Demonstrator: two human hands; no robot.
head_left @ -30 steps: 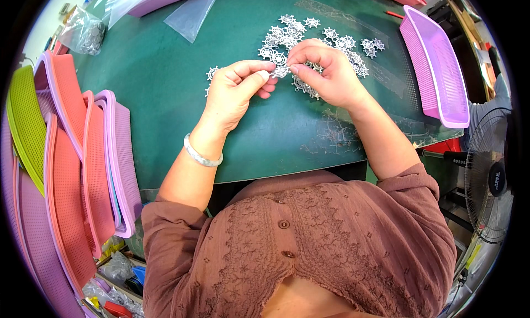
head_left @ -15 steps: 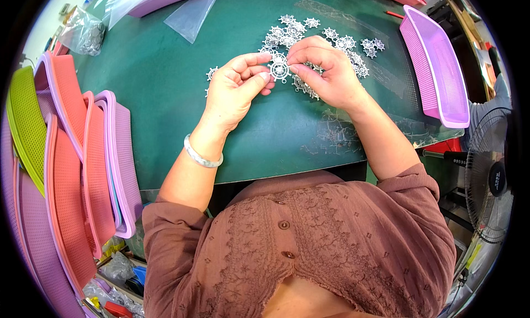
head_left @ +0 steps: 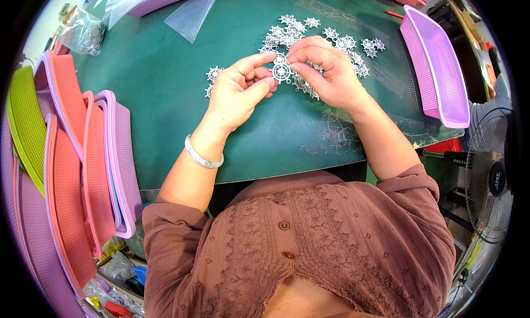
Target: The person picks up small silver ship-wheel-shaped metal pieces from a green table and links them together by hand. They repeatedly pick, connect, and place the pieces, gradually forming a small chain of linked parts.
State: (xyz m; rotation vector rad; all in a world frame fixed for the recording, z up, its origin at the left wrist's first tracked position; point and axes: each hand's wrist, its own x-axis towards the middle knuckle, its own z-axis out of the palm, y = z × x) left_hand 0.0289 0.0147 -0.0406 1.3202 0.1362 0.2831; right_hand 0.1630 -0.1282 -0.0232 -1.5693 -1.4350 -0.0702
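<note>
A silvery ship's-wheel charm point(head_left: 282, 72) is held up between both hands above the green table. My right hand point(head_left: 329, 70) pinches its right edge between thumb and index finger. My left hand point(head_left: 238, 94), with a pale bangle at the wrist, has its thumb and bent fingers closed at the charm's left edge; the exact contact is partly hidden. Behind the hands lies a pile of ship's-wheel charms point(head_left: 285, 35), which spreads right beneath my right hand. Two more charms point(head_left: 214, 74) show just left of my left hand.
A purple basket point(head_left: 436, 70) stands at the table's right edge. Stacked purple, coral and green baskets point(head_left: 118, 152) line the left side. A clear plastic bag point(head_left: 193, 14) lies at the back of the table. A fan point(head_left: 488, 174) stands at the right.
The held charm has shifted slightly to the right. My left fingertips have moved a little right, and more of the charms beside that hand shows. My right hand is nearly still.
</note>
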